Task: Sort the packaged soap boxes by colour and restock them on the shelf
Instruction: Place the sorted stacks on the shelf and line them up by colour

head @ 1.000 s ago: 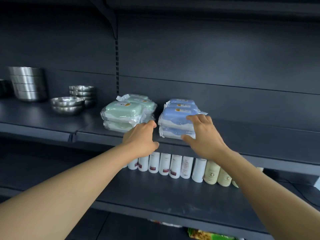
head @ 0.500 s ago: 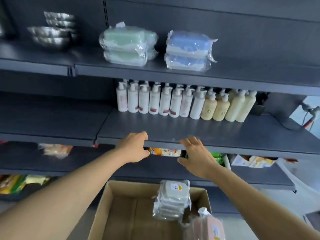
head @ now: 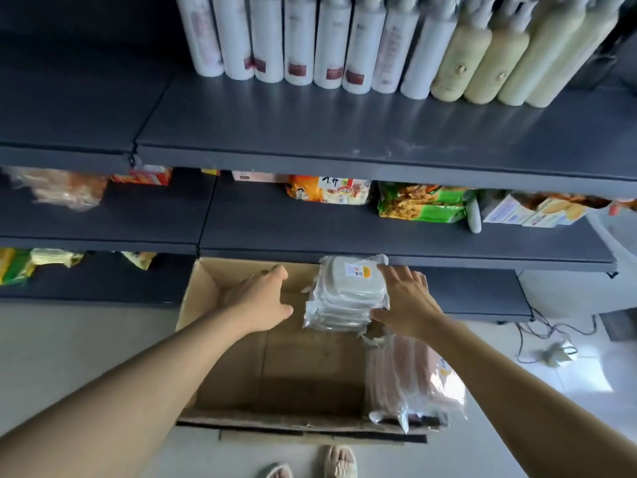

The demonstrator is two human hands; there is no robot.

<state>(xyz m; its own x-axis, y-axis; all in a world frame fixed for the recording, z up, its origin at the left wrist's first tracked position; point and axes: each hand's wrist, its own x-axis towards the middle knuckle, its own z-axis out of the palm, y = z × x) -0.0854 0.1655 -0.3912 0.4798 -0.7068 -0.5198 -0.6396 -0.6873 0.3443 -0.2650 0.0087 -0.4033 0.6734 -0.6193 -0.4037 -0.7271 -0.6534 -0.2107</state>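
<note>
Now | grey soap pack [head: 346, 293] upright at cardboard box's [head: 206, 305] far wall, between both hands | right hand [head: 408, 305] touching its right side, fingers spread, gripping nothing | left hand [head: 260, 301] open, just left, apart | pink pack [head: 410, 377] nearer.

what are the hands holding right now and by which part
Nothing is gripped yet. The right hand lies open against the right side of the grey soap pack stack in the cardboard box; the left hand is open, just short of its left side.
</note>
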